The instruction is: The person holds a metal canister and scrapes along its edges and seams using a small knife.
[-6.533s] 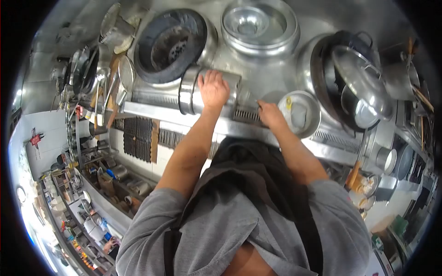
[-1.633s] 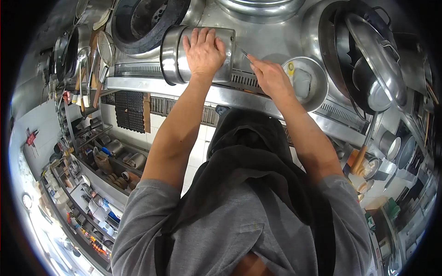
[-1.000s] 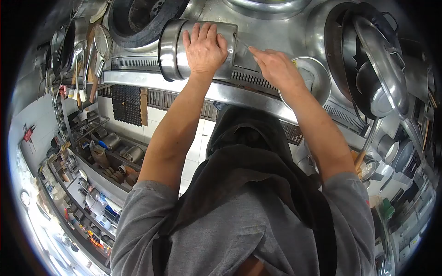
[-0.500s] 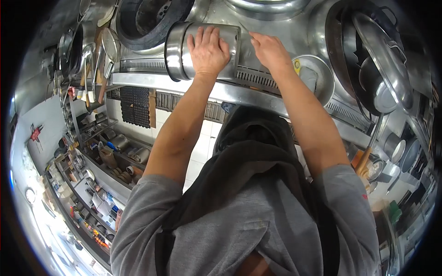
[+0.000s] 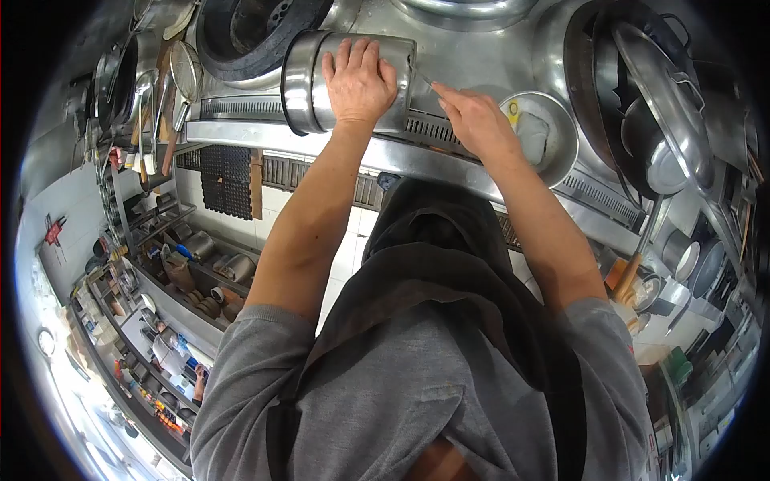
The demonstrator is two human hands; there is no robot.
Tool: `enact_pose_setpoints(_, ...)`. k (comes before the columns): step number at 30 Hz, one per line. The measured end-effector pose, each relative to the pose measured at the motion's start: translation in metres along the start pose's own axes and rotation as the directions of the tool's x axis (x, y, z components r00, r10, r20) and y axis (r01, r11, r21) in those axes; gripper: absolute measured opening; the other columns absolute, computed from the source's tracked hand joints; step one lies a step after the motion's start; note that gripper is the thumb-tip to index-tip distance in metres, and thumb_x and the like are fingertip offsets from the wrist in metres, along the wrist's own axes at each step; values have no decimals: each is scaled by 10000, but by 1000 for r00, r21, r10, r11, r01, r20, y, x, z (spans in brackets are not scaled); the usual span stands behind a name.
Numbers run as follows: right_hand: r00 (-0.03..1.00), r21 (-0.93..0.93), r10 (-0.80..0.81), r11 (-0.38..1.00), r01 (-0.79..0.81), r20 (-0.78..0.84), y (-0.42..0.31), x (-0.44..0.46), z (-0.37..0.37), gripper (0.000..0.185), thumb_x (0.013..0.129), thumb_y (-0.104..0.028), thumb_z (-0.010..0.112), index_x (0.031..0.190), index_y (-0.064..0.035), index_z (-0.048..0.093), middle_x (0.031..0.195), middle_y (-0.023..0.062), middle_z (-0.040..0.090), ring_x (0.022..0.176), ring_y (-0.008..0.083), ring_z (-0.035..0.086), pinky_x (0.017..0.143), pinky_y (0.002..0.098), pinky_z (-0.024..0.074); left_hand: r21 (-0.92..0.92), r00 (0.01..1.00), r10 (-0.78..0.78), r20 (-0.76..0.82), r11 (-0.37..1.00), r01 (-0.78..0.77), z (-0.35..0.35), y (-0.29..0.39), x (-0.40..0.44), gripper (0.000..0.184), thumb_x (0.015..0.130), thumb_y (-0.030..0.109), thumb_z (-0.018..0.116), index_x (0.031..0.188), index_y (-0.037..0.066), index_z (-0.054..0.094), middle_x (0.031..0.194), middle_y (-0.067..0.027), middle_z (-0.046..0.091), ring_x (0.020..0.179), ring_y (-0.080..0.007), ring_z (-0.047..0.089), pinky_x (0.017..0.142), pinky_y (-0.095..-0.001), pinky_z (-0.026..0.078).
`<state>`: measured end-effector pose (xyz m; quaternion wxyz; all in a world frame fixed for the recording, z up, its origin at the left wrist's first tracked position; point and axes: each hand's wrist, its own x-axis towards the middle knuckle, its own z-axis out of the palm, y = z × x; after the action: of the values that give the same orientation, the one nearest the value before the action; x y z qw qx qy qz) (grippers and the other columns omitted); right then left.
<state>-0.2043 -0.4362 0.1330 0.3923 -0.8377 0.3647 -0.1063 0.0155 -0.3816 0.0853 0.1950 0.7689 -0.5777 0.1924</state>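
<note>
A steel pot point(image 5: 308, 84) lies on its side on the steel counter point(image 5: 473, 64). My left hand point(image 5: 358, 84) rests on its side with the fingers spread. At the pot's base end, my right hand point(image 5: 477, 120) is closed round a thin metal tool point(image 5: 422, 78), whose tip is close to the base; whether it touches I cannot tell. Right beside that hand stands a steel bowl point(image 5: 565, 136) holding a pale, flat piece point(image 5: 532, 138) and a small yellow item point(image 5: 513, 111).
A black-ringed burner point(image 5: 233, 40) is at the upper left. A large wok point(image 5: 581, 80) with a steel lid point(image 5: 662, 96) stands on the right. Strainers and ladles hang at the left, near a wire strainer point(image 5: 186, 70). Shelves fill the lower left.
Since half a second ago my right hand has moved down a little, bringing the thin tool back toward the pot's base. My left hand stays on the pot, and the view has shifted slightly.
</note>
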Motion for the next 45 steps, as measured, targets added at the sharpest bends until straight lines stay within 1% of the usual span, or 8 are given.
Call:
enact_pose_setpoints(3,1000,7,-21,1000,21,-22,2,1,3,341,1016,-201,573,1335,-130,668,1150,201,720,1036,408,670,905,471,529,46,1000,-10,27,999,9,-3,1,0,304,890,233,602,1139,115,730,1236,-33,714,1257,-293,598,1115,-535,356)
enact_pose_setpoints(12,999,-34,31,999,-31,20,-4,17,3,344,1023,-198,548,1334,-114,665,1192,206,706,1065,409,664,945,470,526,3,1000,-4,23,1000,4,0,0,0,323,871,253,606,1108,86,747,1233,-69,712,1255,-327,589,1108,-589,355)
enact_pose_setpoints(19,999,-47,19,999,-17,32,-3,24,-1,336,1021,-193,548,1321,-103,670,1165,220,707,1037,413,668,911,478,526,24,999,-34,12,999,33,-1,1,1,299,885,238,597,1119,113,735,1236,-38,716,1257,-302,606,1113,-554,356)
enact_pose_setpoints(34,998,-50,55,997,-56,-18,-6,-4,5,340,1021,-201,550,1334,-130,665,1155,193,717,1026,420,665,900,499,524,25,999,-28,44,999,27,-3,1,1,314,892,252,596,1134,112,736,1251,-46,709,1280,-299,585,1126,-551,342)
enact_pose_setpoints(37,998,-27,10,1000,-11,-55,-1,-3,11,335,1020,-195,552,1327,-130,670,1153,191,718,1027,419,665,903,498,525,-11,1000,-20,9,1000,20,0,0,0,325,854,245,616,1102,80,746,1217,-73,711,1250,-339,594,1104,-590,356)
enact_pose_setpoints(39,990,-19,-71,997,69,-119,0,0,12,320,997,-161,571,1286,-85,685,983,236,714,896,432,676,828,518,539,-11,1000,-13,9,1000,13,1,-1,0,327,854,245,616,1109,85,741,1217,-69,712,1250,-338,593,1106,-591,353)
enact_pose_setpoints(42,1000,-56,1,998,-3,-29,-1,4,7,331,1014,-182,560,1319,-126,677,1157,194,714,1018,411,669,888,492,528,-18,1000,-20,2,1000,20,1,0,-1,326,854,247,616,1111,89,740,1220,-64,712,1252,-335,591,1108,-594,351)
enact_pose_setpoints(45,1000,-86,20,996,-18,14,-5,3,-1,339,1014,-178,556,1330,-134,672,1115,200,720,1001,408,670,879,490,530,-18,1000,-20,2,1000,20,2,0,-1,321,854,248,616,1102,90,743,1220,-62,712,1254,-333,590,1108,-594,351)
